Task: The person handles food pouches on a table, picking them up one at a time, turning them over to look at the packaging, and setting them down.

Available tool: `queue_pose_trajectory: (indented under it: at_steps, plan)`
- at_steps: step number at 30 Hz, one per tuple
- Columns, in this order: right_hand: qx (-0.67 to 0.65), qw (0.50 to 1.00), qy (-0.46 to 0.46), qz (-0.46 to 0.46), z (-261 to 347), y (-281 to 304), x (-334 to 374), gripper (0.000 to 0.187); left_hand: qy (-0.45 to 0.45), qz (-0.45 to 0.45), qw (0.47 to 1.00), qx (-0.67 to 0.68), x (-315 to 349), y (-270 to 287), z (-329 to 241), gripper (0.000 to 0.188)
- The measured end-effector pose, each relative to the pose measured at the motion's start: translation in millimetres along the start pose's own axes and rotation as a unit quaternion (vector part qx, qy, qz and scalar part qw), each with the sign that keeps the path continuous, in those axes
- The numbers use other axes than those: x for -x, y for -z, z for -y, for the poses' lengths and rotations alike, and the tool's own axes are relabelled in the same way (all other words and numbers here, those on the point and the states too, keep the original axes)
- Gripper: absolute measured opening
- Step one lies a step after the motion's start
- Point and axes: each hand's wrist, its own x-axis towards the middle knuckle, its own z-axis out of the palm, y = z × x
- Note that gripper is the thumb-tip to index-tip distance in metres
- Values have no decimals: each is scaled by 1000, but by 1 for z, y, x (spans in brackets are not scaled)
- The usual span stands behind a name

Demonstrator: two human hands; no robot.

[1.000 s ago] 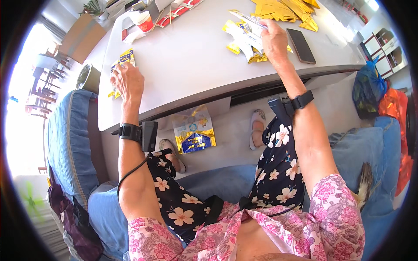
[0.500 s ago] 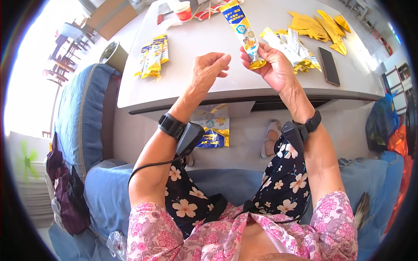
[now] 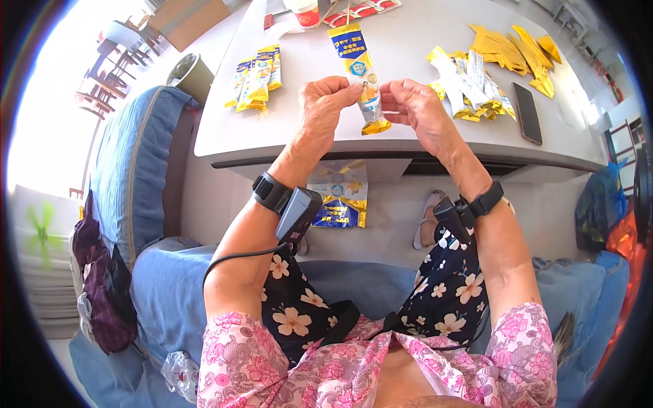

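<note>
A slim stick sachet in blue, white and yellow stands nearly upright over the near part of the table. My left hand pinches its left edge between thumb and fingers. Just to its right is my right hand, its fingers stretched towards the sachet and a small gap showing between them. A small bunch of similar sachets lies on the table to the left. On the right is a looser pile of sachets, some with white sides up.
Flat gold pieces lie at the far right, with a black phone nearer. At the back stands a red and white paper cup. Below the table edge is a blue and yellow bag. A bin stands left of the table.
The sachet has passed from my right hand to my left and moved slightly left and down. My right hand has let go, its fingers now straightened beside it.
</note>
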Motion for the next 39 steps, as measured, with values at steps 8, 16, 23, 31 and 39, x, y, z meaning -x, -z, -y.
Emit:
queue_pose_trajectory:
  at_steps: [8,16,23,31,39]
  plan:
    - [-101,989,103,-23,7,19,-9,43,66,132,984,-98,11,-14,1,16]
    - [-185,971,124,-89,-1,19,-9,21,129,133,971,-149,14,-27,8,26]
    - [-223,963,131,-76,8,19,-4,23,148,172,973,-49,21,-34,4,32]
    - [-89,977,170,-97,11,15,-1,23,166,174,968,-74,22,-37,6,26]
    - [48,949,261,-167,11,8,-1,20,161,144,972,-96,25,-42,-4,26]
